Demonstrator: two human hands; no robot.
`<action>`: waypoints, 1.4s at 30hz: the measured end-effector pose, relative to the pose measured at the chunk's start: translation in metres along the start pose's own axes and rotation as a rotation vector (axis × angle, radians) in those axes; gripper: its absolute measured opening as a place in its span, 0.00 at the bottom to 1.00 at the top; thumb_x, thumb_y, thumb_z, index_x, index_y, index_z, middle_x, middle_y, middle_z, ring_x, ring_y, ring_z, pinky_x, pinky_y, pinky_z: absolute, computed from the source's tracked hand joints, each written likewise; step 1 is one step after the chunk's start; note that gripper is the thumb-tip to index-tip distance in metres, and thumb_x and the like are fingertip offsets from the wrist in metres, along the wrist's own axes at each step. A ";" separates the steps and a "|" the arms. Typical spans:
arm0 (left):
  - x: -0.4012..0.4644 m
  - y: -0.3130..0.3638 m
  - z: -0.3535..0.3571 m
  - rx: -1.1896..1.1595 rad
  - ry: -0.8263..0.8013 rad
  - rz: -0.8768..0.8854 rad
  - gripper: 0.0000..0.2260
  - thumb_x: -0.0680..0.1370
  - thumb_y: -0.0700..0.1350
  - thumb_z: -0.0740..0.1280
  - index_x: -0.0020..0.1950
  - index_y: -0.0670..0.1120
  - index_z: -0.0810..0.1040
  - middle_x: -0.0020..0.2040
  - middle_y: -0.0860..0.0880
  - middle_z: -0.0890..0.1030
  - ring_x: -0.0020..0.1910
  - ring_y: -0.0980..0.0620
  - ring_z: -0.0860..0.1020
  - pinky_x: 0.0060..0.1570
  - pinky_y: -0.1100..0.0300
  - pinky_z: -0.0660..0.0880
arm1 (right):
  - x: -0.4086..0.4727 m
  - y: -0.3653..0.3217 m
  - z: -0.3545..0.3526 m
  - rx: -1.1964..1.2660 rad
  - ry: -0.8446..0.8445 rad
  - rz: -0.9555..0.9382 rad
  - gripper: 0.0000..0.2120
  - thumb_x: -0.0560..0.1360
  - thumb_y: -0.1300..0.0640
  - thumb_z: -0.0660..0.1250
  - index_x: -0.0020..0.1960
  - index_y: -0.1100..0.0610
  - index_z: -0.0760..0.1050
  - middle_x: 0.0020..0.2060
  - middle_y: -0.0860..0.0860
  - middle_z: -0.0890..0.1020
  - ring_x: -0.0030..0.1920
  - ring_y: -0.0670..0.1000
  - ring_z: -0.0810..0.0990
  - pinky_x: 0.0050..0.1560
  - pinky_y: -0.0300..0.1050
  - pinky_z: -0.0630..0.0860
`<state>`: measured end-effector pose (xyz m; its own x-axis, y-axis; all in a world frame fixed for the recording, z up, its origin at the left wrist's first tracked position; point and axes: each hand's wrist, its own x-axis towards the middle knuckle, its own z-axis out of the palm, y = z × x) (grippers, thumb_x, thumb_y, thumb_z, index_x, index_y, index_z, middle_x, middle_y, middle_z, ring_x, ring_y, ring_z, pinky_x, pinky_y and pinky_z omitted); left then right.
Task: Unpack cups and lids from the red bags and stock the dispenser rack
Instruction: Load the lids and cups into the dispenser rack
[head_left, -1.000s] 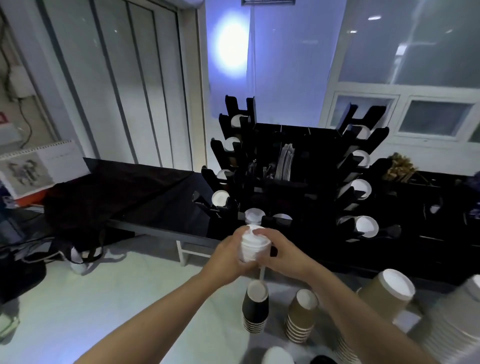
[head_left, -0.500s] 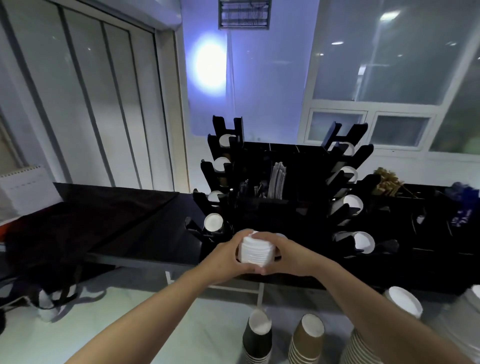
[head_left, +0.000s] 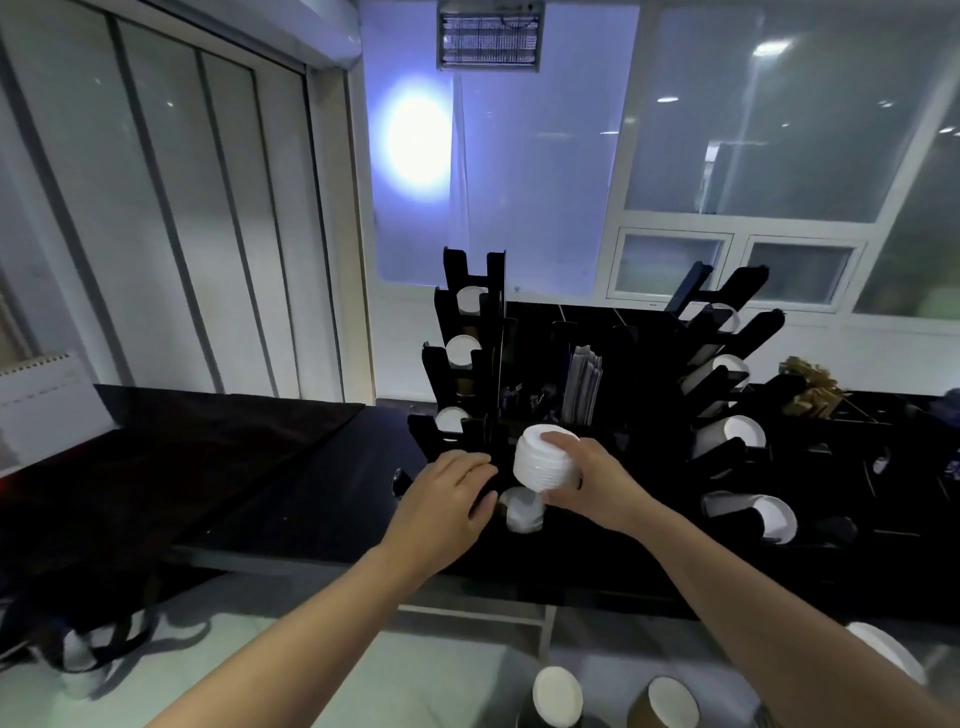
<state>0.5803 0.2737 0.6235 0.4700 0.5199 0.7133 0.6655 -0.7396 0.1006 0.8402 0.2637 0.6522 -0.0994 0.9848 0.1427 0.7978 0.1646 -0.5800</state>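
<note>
**Stock check: lids at the rack**

Landmark: the black rack (head_left: 613, 332) on the dark counter (head_left: 291, 483).

1. Dark cup stack (head_left: 557, 699) and brown cup stack (head_left: 670, 704): nearest the camera, well below the rack, both showing white insides. A further white-rimmed stack (head_left: 888, 657) sits at the lower right edge, partly cut off.
2. Left hand (head_left: 441, 506): at the rack's lower front, left of centre. Fingers curve loosely against the black front of the rack; whether they hold anything cannot be told.
3. Right hand (head_left: 592, 480): just right of the left hand, in front of the rack. Thumb and fingers wrapped round a lid stack (head_left: 543, 460), white, tilted, held just in front of the rack's lower middle.
4. Lower lids (head_left: 524, 512): white, directly beneath the held stack, at the rack's lowest front slot, between the two hands.
5. Left column of the rack: cups (head_left: 464, 349) in angled slots, white rims facing out.
6. Right column: cups (head_left: 745, 431) lying slanted, one slot above another.
7. Sleeves or napkins (head_left: 584, 384): grey, upright in the rack's middle compartment.
8. Brown bundle (head_left: 810, 384): right of the rack, on the counter; detail unclear.
9. Calendar (head_left: 41, 405): far left of the rack, standing on the counter's end.
10. Bag (head_left: 88, 649): dark, on the floor below the counter's left end.
</note>
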 end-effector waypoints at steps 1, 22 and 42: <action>-0.002 -0.004 0.003 0.008 -0.004 0.005 0.14 0.78 0.47 0.71 0.63 0.45 0.82 0.62 0.51 0.82 0.63 0.51 0.77 0.60 0.53 0.77 | 0.004 0.000 0.006 -0.017 0.003 0.008 0.37 0.73 0.48 0.75 0.76 0.39 0.60 0.71 0.50 0.64 0.66 0.54 0.68 0.64 0.45 0.72; -0.022 -0.014 0.027 -0.050 -0.022 -0.001 0.21 0.79 0.44 0.66 0.72 0.44 0.75 0.68 0.50 0.78 0.70 0.52 0.73 0.72 0.56 0.67 | 0.037 0.030 0.083 -0.715 0.081 -0.026 0.38 0.74 0.30 0.62 0.79 0.38 0.53 0.72 0.55 0.69 0.77 0.61 0.56 0.76 0.62 0.34; -0.024 -0.006 0.018 -0.018 -0.067 -0.028 0.24 0.78 0.44 0.67 0.75 0.43 0.72 0.72 0.49 0.75 0.74 0.50 0.69 0.72 0.50 0.69 | 0.013 0.030 0.086 -0.675 0.133 -0.019 0.28 0.82 0.39 0.56 0.80 0.45 0.57 0.80 0.51 0.59 0.81 0.58 0.48 0.76 0.65 0.31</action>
<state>0.5758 0.2730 0.5933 0.4891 0.5676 0.6622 0.6685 -0.7316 0.1333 0.8117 0.2866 0.5675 -0.0782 0.9597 0.2700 0.9966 0.0686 0.0447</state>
